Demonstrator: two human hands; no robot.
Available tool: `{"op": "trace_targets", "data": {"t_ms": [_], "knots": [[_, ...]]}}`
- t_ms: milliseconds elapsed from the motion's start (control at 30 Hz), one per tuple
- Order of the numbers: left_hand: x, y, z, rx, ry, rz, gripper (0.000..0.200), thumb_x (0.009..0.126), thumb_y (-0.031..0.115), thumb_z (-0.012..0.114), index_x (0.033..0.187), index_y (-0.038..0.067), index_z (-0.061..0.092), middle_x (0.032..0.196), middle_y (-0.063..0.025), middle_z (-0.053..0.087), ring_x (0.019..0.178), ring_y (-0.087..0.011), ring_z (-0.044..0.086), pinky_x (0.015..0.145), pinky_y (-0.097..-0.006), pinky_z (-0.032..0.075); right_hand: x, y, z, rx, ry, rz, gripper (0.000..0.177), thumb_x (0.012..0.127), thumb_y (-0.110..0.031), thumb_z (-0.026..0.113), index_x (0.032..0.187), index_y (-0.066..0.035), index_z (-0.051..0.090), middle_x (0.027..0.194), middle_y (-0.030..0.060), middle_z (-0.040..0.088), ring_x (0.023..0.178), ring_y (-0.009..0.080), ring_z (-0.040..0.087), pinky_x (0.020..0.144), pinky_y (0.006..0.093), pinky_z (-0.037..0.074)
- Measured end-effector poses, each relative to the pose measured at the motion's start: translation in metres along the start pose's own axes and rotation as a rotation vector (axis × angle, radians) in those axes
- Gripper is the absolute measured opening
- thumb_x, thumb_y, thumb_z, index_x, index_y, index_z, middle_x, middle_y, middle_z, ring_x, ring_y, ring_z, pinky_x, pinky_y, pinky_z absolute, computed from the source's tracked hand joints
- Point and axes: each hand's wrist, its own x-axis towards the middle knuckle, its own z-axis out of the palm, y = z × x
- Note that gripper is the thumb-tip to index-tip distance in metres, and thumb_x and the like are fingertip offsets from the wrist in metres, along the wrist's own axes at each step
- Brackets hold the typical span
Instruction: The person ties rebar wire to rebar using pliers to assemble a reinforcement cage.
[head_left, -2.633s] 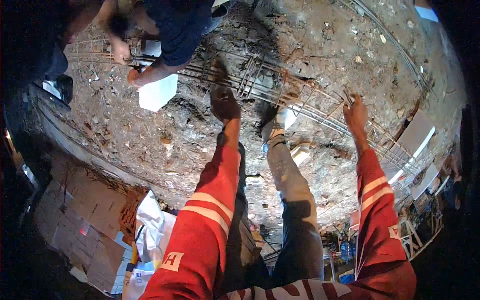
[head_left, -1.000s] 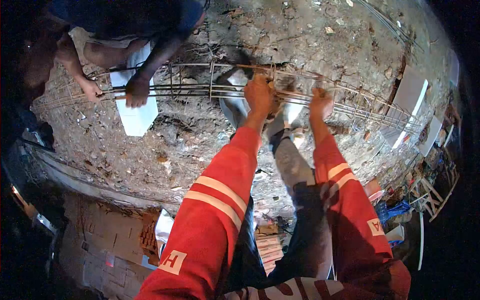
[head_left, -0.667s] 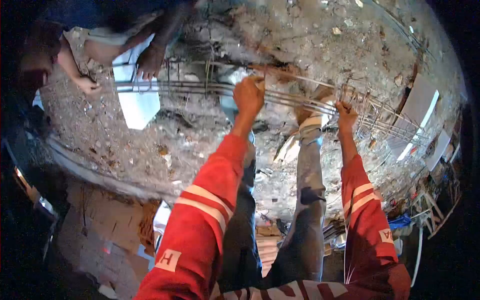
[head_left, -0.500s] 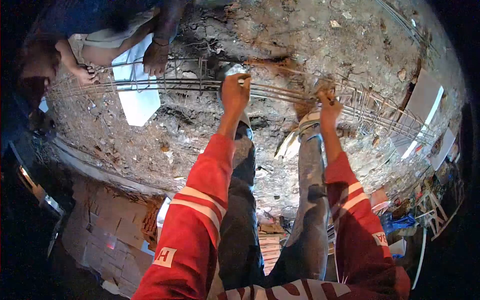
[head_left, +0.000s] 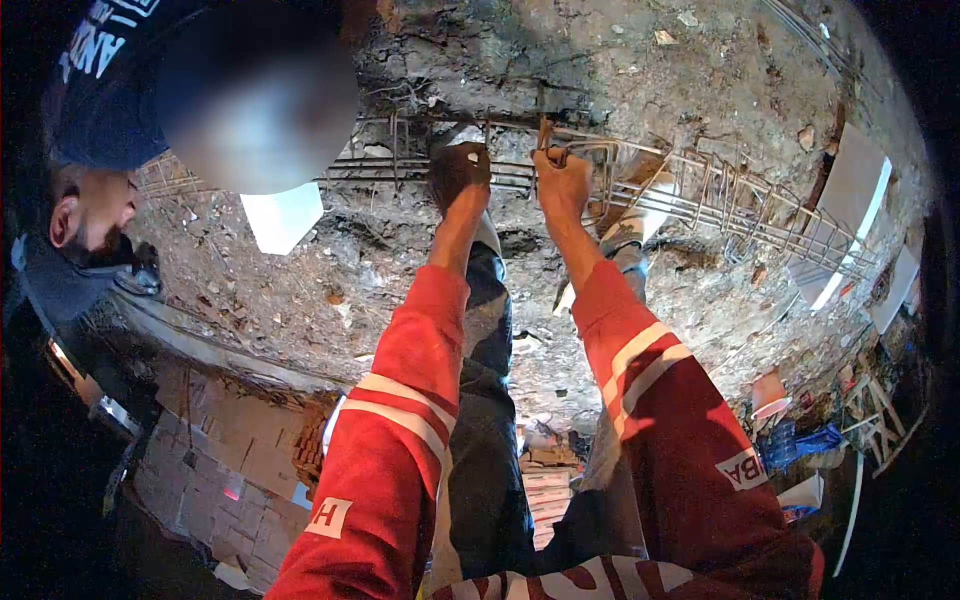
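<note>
- Over the rubble-strewn ground [head_left: 640,60], a long rebar cage [head_left: 700,195] lies on its side. Its long axis runs across the view from left to right and dips a little toward the right edge.
- Near the middle of that length, the left hand [head_left: 458,172] rests on the long bars with its back to the camera, fingers curled shut around the steel.
- Just beside it, to the right, the right hand [head_left: 563,182] is also fisted on the cage. A short rusty piece [head_left: 545,132] stands up above the knuckles — too small to tell whether it is a bar end or a tool.
- The cage lies straight ahead of both forearms and crosswise to them. The two hands are close but apart, and neither is clearly the nearer.
- To the right of the hands, the cage's stirrups [head_left: 735,205] stand in a close row.
- At the left end a co-worker [head_left: 100,80] in a dark shirt bends over the cage — that person's hands are hidden.
- A white slab [head_left: 283,215] lies on the ground by the cage on the left, and pale panels [head_left: 840,200] lie at the right.
</note>
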Motion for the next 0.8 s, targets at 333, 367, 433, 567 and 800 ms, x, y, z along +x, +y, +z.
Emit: {"op": "trace_targets", "data": {"t_ms": [333,367,433,567,800], "knots": [[-0.004,-0.006,-0.006,0.12,-0.154,-0.185,0.02,0.087,0.023,0.058,0.088,0.006,0.069,0.081,-0.0214,0.066,0.076,-0.0381,0.064,0.067,-0.0431,0.05,-0.004,-0.013,-0.017,0.0,0.04,-0.099,0.024,0.074,-0.023,0.071,0.069,0.0,0.066,0.061,0.0143,0.062,0.054,0.0256,0.058,0.056,0.0416,0.045],[-0.001,-0.003,-0.008,0.17,-0.238,-0.306,0.021,0.087,0.024,0.058,0.09,0.006,0.069,0.081,-0.0219,0.066,0.076,-0.0382,0.064,0.066,-0.0423,0.05,-0.004,-0.014,-0.018,-0.027,0.022,-0.082,0.025,0.074,-0.024,0.072,0.07,0.0,0.067,0.061,0.0141,0.061,0.054,0.0252,0.057,0.056,0.0416,0.044],[0.003,-0.005,-0.009,0.118,-0.075,-0.14,0.022,0.084,0.027,0.062,0.088,0.007,0.071,0.078,-0.0204,0.066,0.073,-0.0369,0.065,0.066,-0.0419,0.051,-0.002,-0.01,-0.014,0.002,0.016,-0.056,0.027,0.074,-0.024,0.073,0.068,0.001,0.065,0.059,0.0146,0.061,0.053,0.0266,0.056,0.056,0.0419,0.044],[0.004,-0.009,-0.008,-0.006,0.109,-0.052,0.02,0.079,0.027,0.07,0.089,0.011,0.073,0.073,-0.0166,0.067,0.066,-0.0335,0.065,0.063,-0.0399,0.05,0.006,0.003,-0.013,-0.044,-0.03,-0.103,0.029,0.075,-0.025,0.073,0.073,0.003,0.064,0.066,0.0149,0.064,0.057,0.0327,0.058,0.061,0.0435,0.046],[-0.008,0.032,-0.005,-0.049,-0.048,-0.07,0.016,0.072,0.017,0.076,0.085,0.009,0.071,0.077,-0.0124,0.069,0.069,-0.0309,0.066,0.065,-0.0369,0.052,0.006,0.025,-0.019,0.132,0.299,-0.197,0.037,0.081,-0.032,0.072,0.077,0.004,0.062,0.069,0.0185,0.062,0.068,0.0358,0.06,0.066,0.0454,0.046]]}}
